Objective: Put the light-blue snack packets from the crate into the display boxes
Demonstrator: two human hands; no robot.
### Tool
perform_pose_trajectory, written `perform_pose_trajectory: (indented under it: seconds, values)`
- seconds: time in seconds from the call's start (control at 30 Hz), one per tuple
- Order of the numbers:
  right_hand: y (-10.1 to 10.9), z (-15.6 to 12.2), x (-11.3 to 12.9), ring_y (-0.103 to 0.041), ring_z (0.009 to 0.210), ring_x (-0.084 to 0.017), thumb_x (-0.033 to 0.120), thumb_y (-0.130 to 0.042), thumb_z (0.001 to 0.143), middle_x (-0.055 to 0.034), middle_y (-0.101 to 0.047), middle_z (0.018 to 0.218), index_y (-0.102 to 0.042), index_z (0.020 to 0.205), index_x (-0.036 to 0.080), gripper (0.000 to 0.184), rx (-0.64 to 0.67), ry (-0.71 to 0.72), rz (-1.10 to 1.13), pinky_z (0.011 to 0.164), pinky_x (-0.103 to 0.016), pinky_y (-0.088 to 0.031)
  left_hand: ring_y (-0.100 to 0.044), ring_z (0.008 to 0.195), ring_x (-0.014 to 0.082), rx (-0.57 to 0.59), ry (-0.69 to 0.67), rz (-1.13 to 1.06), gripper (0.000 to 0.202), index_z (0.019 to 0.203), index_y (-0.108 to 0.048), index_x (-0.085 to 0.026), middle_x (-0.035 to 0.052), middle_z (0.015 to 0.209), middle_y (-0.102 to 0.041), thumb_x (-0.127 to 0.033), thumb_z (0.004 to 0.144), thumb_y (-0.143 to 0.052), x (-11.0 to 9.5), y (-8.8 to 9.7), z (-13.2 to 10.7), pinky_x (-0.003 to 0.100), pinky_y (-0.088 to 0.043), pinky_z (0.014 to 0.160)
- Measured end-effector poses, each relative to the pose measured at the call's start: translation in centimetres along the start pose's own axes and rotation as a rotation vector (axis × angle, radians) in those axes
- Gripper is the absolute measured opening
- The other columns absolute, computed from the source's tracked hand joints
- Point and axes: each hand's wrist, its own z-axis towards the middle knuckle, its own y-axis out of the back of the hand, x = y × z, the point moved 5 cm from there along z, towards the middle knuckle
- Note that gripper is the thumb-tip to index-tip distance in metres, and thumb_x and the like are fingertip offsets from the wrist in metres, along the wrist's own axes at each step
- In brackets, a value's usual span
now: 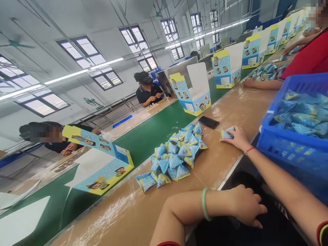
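The right hand (239, 138) is pinching a puffy blue-and-yellow film packet (226, 134) against the brown, film-covered surface (212, 164), its fingers curling over one side. The loose heap of matching packets (176, 155) is lying off to the left of those fingers, well nearer them than the left hand (246, 205), which is hanging past the surface's edge, fingers loosely spread, holding nothing visible. The pinched packet's long axis (half of it is hiding under the fingers) I cannot tell.

Packets (174, 155) are lying on the tabletop (123, 218), left of a phone (208, 122); boxes (200, 104) are standing behind, a crate (289, 145) sitting right.
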Motion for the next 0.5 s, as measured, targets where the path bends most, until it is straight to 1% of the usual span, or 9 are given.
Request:
perform_pose_trajectory:
  seconds: [0.1,0.13,0.2,0.23,0.27,0.33,0.37,0.43,0.5]
  values:
    - [0.3,-0.2,0.1,-0.055,0.112,-0.038,0.072,-0.069,0.075,-0.0153,-0.059,0.121,-0.079,0.104,0.026,0.056,0.002,-0.005,0.060,0.097,-0.053,-0.048,-0.065,0.108,0.0315,0.078,-0.009,0.014,0.049,0.127,-0.065,-0.019,0.0122,0.122,-0.066,-0.051,0.090,-0.057,1.5,-3.1,5.4,0.043,-0.054,0.076]
    - [0.5,-0.3,0.0,-0.056,0.112,-0.037,0.073,-0.069,0.074,-0.0151,-0.060,0.119,-0.079,0.102,0.025,0.057,-0.007,-0.013,0.095,0.098,-0.053,-0.047,-0.064,0.110,0.0323,0.120,0.018,0.007,0.050,0.127,-0.065,-0.018,0.0125,0.124,-0.066,-0.051,0.089,-0.058,2.0,-3.8,6.6,0.044,-0.054,0.077]
    - [0.7,-0.3,0.0,-0.057,0.110,-0.036,0.077,-0.066,0.073,-0.0147,-0.060,0.114,-0.078,0.099,0.024,0.061,-0.043,-0.045,0.201,0.098,-0.053,-0.048,-0.063,0.115,0.0347,0.199,0.086,-0.028,0.055,0.130,-0.064,-0.018,0.0138,0.130,-0.064,-0.053,0.088,-0.058,2.6,-4.7,8.0,0.047,-0.055,0.079]
    - [0.8,-0.2,0.1,-0.058,0.107,-0.035,0.080,-0.065,0.073,-0.0144,-0.060,0.111,-0.077,0.098,0.023,0.063,-0.070,-0.075,0.268,0.097,-0.052,-0.049,-0.062,0.118,0.0358,0.206,0.093,-0.059,0.058,0.134,-0.062,-0.018,0.0142,0.134,-0.063,-0.053,0.088,-0.058,2.7,-4.7,8.2,0.048,-0.055,0.082]
    - [0.9,0.0,0.2,-0.059,0.104,-0.033,0.082,-0.063,0.072,-0.0138,-0.060,0.108,-0.076,0.096,0.022,0.066,-0.103,-0.112,0.337,0.096,-0.051,-0.050,-0.060,0.122,0.0369,0.185,0.077,-0.098,0.062,0.138,-0.058,-0.019,0.0142,0.138,-0.060,-0.054,0.087,-0.058,2.8,-4.5,8.3,0.050,-0.055,0.086]
    - [0.8,1.2,1.2,-0.060,0.097,-0.030,0.084,-0.061,0.072,-0.0121,-0.060,0.101,-0.073,0.092,0.021,0.068,-0.156,-0.171,0.481,0.093,-0.049,-0.052,-0.056,0.130,0.0384,0.094,0.007,-0.188,0.067,0.144,-0.053,-0.022,0.0125,0.148,-0.054,-0.054,0.086,-0.058,2.8,-3.5,8.0,0.054,-0.053,0.094]
    - [0.8,2.3,2.1,-0.060,0.095,-0.029,0.085,-0.059,0.072,-0.0112,-0.059,0.098,-0.072,0.091,0.021,0.068,-0.173,-0.183,0.552,0.092,-0.048,-0.053,-0.054,0.133,0.0383,0.041,-0.022,-0.232,0.068,0.146,-0.051,-0.024,0.0115,0.151,-0.051,-0.054,0.086,-0.058,3.0,-2.9,7.7,0.054,-0.052,0.097]
    - [0.9,5.5,4.5,-0.061,0.098,-0.027,0.084,-0.056,0.076,-0.0106,-0.059,0.103,-0.069,0.094,0.021,0.067,-0.195,-0.160,0.668,0.094,-0.046,-0.053,-0.051,0.136,0.0379,-0.029,-0.023,-0.302,0.069,0.148,-0.048,-0.024,0.0115,0.157,-0.045,-0.054,0.086,-0.057,4.0,-1.8,7.3,0.054,-0.051,0.100]
    - [1.7,10.0,7.3,-0.059,0.112,-0.027,0.081,-0.051,0.082,-0.0119,-0.055,0.121,-0.066,0.106,0.022,0.065,-0.275,-0.083,0.747,0.101,-0.044,-0.052,-0.050,0.138,0.0343,-0.092,-0.051,-0.346,0.068,0.148,-0.048,-0.023,0.0107,0.159,-0.043,-0.053,0.087,-0.056,5.0,-0.9,7.2,0.049,-0.051,0.101]
